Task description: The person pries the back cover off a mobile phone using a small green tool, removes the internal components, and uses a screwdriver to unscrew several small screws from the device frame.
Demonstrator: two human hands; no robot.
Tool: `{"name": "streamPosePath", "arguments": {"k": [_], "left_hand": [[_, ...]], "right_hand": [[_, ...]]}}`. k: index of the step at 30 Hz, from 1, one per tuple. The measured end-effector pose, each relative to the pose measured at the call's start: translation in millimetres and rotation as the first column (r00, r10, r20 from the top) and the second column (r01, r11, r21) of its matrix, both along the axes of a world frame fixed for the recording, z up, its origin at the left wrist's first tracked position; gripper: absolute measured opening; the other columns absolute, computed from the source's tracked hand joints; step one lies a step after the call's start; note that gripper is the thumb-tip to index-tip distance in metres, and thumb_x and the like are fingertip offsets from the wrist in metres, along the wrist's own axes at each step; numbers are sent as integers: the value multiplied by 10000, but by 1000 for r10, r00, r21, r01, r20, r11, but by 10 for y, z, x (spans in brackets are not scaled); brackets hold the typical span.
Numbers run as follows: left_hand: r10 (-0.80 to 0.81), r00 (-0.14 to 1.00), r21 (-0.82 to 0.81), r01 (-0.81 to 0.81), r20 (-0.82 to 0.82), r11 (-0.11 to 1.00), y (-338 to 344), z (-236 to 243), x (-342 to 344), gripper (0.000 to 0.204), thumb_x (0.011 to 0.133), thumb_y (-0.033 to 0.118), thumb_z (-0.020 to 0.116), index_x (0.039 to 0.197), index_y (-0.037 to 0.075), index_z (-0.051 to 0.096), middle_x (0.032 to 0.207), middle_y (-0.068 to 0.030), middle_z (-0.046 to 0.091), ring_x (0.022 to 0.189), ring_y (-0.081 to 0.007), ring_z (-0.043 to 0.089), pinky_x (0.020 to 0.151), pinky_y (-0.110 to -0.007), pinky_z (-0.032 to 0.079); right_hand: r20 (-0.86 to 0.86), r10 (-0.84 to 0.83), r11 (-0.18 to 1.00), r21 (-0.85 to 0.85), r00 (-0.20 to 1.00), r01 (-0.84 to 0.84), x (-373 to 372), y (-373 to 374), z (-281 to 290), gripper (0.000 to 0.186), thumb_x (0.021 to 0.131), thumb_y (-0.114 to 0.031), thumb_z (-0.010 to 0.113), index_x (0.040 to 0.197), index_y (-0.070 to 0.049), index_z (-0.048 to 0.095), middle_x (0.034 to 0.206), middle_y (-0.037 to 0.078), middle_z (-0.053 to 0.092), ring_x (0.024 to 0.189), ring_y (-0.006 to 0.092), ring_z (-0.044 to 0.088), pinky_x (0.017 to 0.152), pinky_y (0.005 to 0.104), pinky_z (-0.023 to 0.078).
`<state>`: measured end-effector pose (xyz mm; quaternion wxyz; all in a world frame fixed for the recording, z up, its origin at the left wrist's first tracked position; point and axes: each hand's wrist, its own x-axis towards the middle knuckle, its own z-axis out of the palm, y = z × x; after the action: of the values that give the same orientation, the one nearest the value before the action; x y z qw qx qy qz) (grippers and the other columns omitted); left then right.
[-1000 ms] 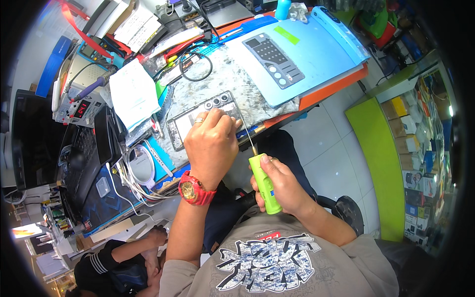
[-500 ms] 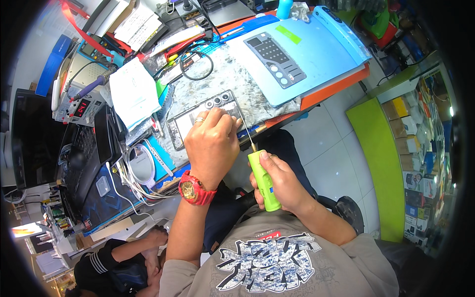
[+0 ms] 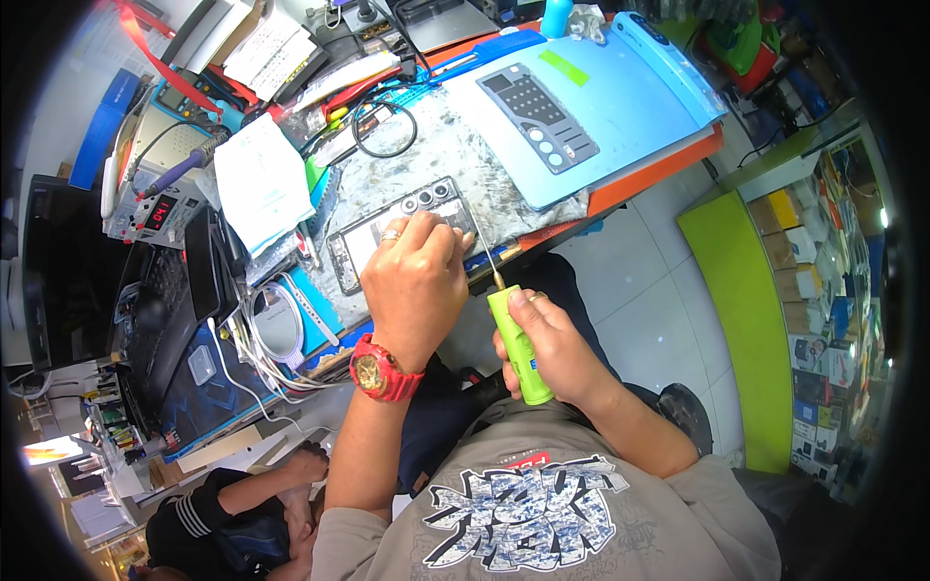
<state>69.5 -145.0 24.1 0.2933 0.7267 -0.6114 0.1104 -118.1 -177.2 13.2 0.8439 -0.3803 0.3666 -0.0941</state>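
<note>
- A phone (image 3: 356, 248) lies at the near edge of a stained grey work mat (image 3: 450, 131), its inner parts bare and three round lenses at its upper right corner.
- The person's left hand (image 3: 418, 276) is over the phone, fingers bent down and bunched; the fingertips are hidden, so I cannot tell whether they pinch anything.
- A red watch (image 3: 381, 373) circles that wrist.
- The right hand (image 3: 557, 347), beyond the bench edge, is wrapped around the bright green handle of a tool (image 3: 518, 351), thumb on top.
- The tool's thin metal shaft (image 3: 490, 254) slants up to the phone's right end; from here I cannot tell whether its tip touches.
- Behind the phone lies a black cable loop (image 3: 416, 120); to its left, white papers (image 3: 260, 182).
- A light blue sheet (image 3: 620, 131) covers the bench's right side.
- At lower left, another person (image 3: 218, 523) in black sits with bent arms.
</note>
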Motion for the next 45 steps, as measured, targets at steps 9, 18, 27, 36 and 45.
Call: {"name": "streamPosePath", "arguments": {"k": [9,18,27,36,45], "left_hand": [[-1,1000,-3,1,18,1000,-3,-19,10,241,804,128,819,724,70,600,819,-61,624,813,-287,662,653,-419,531],[14,1000,1,-14,-6,1000,-2,10,2,177,827,94,815,752,73,657,816,-51,662,752,-309,662,684,-418,538],[26,1000,3,-26,-11,1000,-3,10,-9,165,827,110,820,759,81,672,819,-47,667,753,-310,664,692,-415,546],[22,1000,5,-22,-5,1000,-3,-11,4,152,826,118,825,773,84,686,834,-46,676,752,-311,669,693,-418,552],[29,1000,-33,-29,3,999,8,-33,-15,147,830,99,816,775,79,681,831,-49,673,762,-306,668,666,-415,536]], "right_hand": [[-6,5,997,72,1000,-4,50,-7,33,466,1112,-554,425,1115,-91,486,815,65,578,534,148,607,454,314,520],[0,-4,998,70,1000,4,88,-11,36,464,1114,-551,420,1117,-91,482,804,61,581,524,145,604,453,317,526],[10,-12,999,50,1000,11,118,-8,21,458,1114,-548,419,1101,-93,473,804,63,582,524,150,607,459,313,527],[11,-54,997,49,998,53,153,-47,-6,462,1108,-543,452,1069,-83,458,790,72,583,505,158,614,429,326,517],[0,4,998,-57,1000,-4,136,-88,-39,464,1113,-537,441,1083,-74,456,789,64,585,504,150,616,429,320,523]]}}
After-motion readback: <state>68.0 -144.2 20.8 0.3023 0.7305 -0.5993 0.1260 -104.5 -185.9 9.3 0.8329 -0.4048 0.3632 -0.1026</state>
